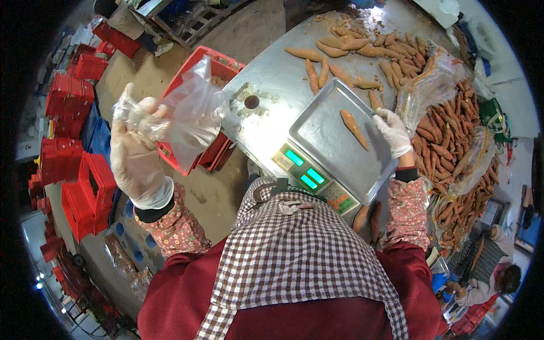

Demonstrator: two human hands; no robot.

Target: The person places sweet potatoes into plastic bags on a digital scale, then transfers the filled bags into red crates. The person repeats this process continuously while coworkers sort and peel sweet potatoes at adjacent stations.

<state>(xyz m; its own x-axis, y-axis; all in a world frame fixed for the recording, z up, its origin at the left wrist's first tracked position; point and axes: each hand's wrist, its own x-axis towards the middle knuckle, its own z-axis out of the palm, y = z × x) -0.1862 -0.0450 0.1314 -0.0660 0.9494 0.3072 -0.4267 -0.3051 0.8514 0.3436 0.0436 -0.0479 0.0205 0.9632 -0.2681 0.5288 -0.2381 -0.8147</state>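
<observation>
My gloved left hand (140,148) is raised at the left, its fingers caught around the gathered end of a clear plastic bag (193,112). The bag hangs out to the right over a red crate. In front of me stands a digital weighing scale (316,176) with lit green displays. A single sweet potato (354,129) lies on its metal tray (323,112). At the tray's right rim is my gloved right hand (393,131), its fingertips close to another sweet potato (375,101) just beyond the tray. Whether those fingers grip anything is unclear.
The metal table (263,76) carries loose sweet potatoes (340,44) at its far side. A large heap (446,140) with plastic sheeting (429,80) lies to the right. Red crates (199,55) stand beside the table; stacked crates (68,100) line the left. A person (488,272) is at lower right.
</observation>
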